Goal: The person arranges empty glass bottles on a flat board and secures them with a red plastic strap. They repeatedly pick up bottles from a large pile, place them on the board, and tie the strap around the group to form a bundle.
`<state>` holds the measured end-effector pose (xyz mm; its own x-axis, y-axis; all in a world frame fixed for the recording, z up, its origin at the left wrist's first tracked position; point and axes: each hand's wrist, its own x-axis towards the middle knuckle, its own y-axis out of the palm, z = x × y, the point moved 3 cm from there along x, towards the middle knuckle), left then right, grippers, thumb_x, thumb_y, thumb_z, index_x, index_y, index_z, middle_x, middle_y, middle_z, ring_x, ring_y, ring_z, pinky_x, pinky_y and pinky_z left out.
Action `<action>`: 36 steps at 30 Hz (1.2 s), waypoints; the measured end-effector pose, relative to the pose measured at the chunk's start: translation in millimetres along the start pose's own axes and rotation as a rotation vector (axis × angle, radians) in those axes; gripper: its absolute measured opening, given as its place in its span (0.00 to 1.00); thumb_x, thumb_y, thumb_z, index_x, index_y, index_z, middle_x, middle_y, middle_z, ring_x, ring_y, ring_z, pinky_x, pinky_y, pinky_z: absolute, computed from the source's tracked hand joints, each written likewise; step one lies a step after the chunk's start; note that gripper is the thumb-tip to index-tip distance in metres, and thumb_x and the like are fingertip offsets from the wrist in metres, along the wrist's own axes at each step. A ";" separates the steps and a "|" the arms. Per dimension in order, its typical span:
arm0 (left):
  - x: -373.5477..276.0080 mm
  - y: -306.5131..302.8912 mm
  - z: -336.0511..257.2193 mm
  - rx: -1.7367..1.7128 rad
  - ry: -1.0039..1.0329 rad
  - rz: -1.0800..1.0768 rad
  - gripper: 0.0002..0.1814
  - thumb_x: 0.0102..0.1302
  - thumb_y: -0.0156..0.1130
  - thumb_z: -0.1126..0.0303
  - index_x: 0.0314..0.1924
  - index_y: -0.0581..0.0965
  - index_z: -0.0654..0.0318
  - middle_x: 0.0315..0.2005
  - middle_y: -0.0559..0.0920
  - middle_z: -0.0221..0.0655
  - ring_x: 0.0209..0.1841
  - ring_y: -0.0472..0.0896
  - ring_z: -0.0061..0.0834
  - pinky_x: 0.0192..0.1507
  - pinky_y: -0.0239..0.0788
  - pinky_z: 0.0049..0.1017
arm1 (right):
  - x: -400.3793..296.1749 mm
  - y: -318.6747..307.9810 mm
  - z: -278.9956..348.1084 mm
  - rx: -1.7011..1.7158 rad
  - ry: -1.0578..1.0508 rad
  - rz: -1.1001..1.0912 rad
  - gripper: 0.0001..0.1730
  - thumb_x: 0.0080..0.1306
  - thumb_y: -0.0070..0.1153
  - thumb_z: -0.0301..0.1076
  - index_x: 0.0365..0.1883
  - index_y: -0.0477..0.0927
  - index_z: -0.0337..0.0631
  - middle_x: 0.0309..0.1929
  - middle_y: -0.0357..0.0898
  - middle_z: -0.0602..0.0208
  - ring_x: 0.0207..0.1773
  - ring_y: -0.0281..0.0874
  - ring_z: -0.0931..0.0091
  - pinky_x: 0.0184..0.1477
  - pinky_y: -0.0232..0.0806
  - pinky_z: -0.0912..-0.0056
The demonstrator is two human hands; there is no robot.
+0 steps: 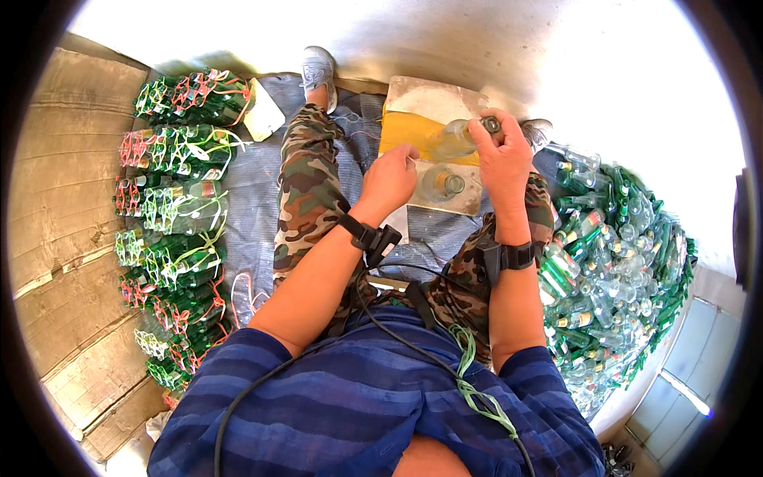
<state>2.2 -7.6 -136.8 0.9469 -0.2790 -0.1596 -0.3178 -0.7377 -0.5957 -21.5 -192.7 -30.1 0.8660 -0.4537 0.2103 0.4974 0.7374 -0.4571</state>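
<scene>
Before me lies a flat board [438, 92] with a yellow covering [405, 132] across its middle. My right hand [503, 152] grips a clear glass bottle [454, 141] near its mouth, over the yellow part. A second clear glass bottle [442, 183] stands on the near part of the board, its mouth facing up. My left hand [390, 179] is just left of this second bottle, with its fingers curled; whether it touches anything is hard to tell.
Bundles of green and clear bottles [188, 208], tied with red and light-green plastic strips, line the left side by cardboard [71, 197]. A large heap of loose bottles [620, 280] lies at the right. A dark woven sheet [253, 179] covers the floor. A pale wall [477, 42] rises ahead.
</scene>
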 end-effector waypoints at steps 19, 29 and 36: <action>-2.1 5.5 6.5 0.003 0.036 0.080 0.13 0.69 0.53 0.70 0.49 0.81 0.61 0.40 0.87 0.50 0.46 0.84 0.53 0.49 0.75 0.47 | -10.5 14.0 2.2 -0.098 -0.073 0.088 0.14 0.63 0.70 0.34 0.44 0.84 0.39 0.22 0.71 0.69 0.23 0.64 0.79 0.30 0.65 0.72; -3.4 10.0 7.3 0.045 0.042 0.120 0.13 0.68 0.56 0.70 0.48 0.82 0.66 0.40 0.87 0.51 0.46 0.85 0.52 0.49 0.76 0.44 | -9.7 11.2 3.6 -0.103 -0.027 0.094 0.15 0.61 0.70 0.35 0.45 0.85 0.39 0.22 0.71 0.69 0.23 0.64 0.79 0.30 0.65 0.72; -4.9 12.0 9.9 0.067 0.043 0.118 0.13 0.68 0.56 0.71 0.49 0.82 0.65 0.40 0.87 0.51 0.47 0.85 0.52 0.50 0.76 0.45 | -2.3 19.3 -3.8 -0.121 -0.053 0.186 0.17 0.61 0.71 0.38 0.44 0.84 0.39 0.29 0.78 0.61 0.29 0.72 0.71 0.36 0.69 0.67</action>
<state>-5.8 -9.0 -150.9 0.8998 -0.3888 -0.1982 -0.4213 -0.6557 -0.6265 -14.1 -179.4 -42.8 0.9452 -0.2865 0.1567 0.3221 0.7387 -0.5921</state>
